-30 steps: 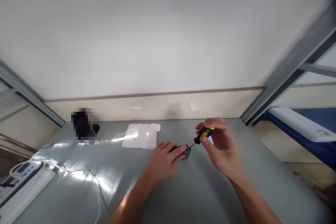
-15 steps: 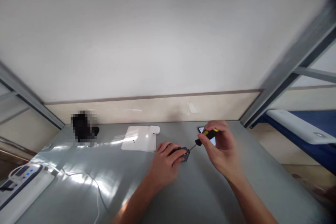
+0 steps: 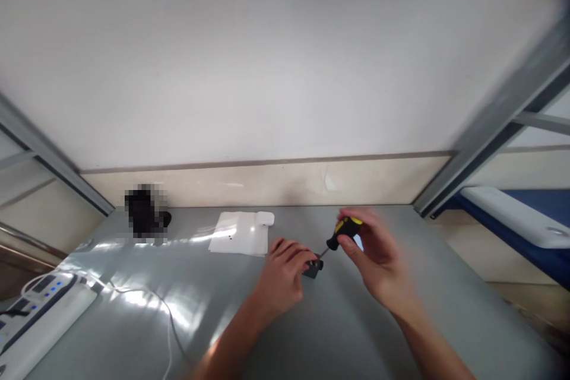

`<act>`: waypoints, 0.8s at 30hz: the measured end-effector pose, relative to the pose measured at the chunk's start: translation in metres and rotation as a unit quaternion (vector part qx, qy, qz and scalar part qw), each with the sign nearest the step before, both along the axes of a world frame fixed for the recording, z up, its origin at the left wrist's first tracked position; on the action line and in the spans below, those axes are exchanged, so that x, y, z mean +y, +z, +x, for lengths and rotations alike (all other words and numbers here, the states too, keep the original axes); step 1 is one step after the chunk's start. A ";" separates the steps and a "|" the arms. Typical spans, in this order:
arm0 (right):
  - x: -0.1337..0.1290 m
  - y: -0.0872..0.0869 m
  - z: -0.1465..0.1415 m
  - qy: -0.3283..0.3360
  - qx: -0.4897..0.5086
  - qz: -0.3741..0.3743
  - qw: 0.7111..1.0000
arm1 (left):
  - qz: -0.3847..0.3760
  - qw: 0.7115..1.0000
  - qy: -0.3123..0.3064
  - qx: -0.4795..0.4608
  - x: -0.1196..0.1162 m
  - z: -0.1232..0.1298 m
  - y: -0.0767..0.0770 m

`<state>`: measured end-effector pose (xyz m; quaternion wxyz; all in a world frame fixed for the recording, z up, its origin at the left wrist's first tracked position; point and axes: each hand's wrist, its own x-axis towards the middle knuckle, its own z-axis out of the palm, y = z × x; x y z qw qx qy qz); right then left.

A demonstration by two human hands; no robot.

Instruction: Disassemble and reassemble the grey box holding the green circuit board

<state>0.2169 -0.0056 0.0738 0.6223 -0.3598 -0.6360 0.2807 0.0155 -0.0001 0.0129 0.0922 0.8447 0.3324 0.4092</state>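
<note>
My left hand [image 3: 287,270] is closed around a small dark block-like piece [image 3: 313,268] on the grey table; its fingers cover much of it, and I cannot make out its kind. In my right hand [image 3: 378,255] is a screwdriver [image 3: 346,231] with a black and yellow handle, tilted down to the left. Its thin shaft reaches the dark piece close to my left fingertips. Behind the right hand, a phone [image 3: 358,242] lies mostly hidden, with a bit of lit screen showing.
White paper sheets [image 3: 238,240] lie left of my hands, with a small white object [image 3: 266,218] on their corner. A blurred-out black object [image 3: 142,214] stands at the back left. A power strip [image 3: 44,303] and a white cable [image 3: 169,332] occupy the left side. A wall [image 3: 285,71] rises behind.
My right hand has turned the screwdriver, which now stands steeper and sits slightly further left. The left fingers have shifted on the dark piece. The whole view has moved a little.
</note>
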 end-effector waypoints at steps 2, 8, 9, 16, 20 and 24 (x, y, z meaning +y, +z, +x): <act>-0.002 0.000 0.002 0.044 0.022 -0.021 0.999 | -0.004 1.000 -0.008 -0.006 0.000 0.000 0.001; -0.001 0.004 -0.003 0.031 0.040 0.008 0.999 | -0.019 1.000 -0.007 -0.009 -0.002 0.000 0.003; 0.000 0.005 -0.004 0.015 0.046 0.028 0.998 | -0.021 1.000 -0.004 -0.008 -0.003 0.000 0.004; -0.002 0.002 -0.001 0.061 0.067 -0.004 0.996 | -0.013 1.000 0.021 -0.018 -0.005 0.004 0.008; 0.000 -0.001 -0.003 0.045 0.048 -0.007 0.998 | -0.012 1.000 0.013 -0.023 -0.004 0.004 0.007; 0.001 -0.001 -0.006 0.000 0.046 0.024 0.999 | -0.009 0.999 0.016 -0.030 -0.002 0.004 0.003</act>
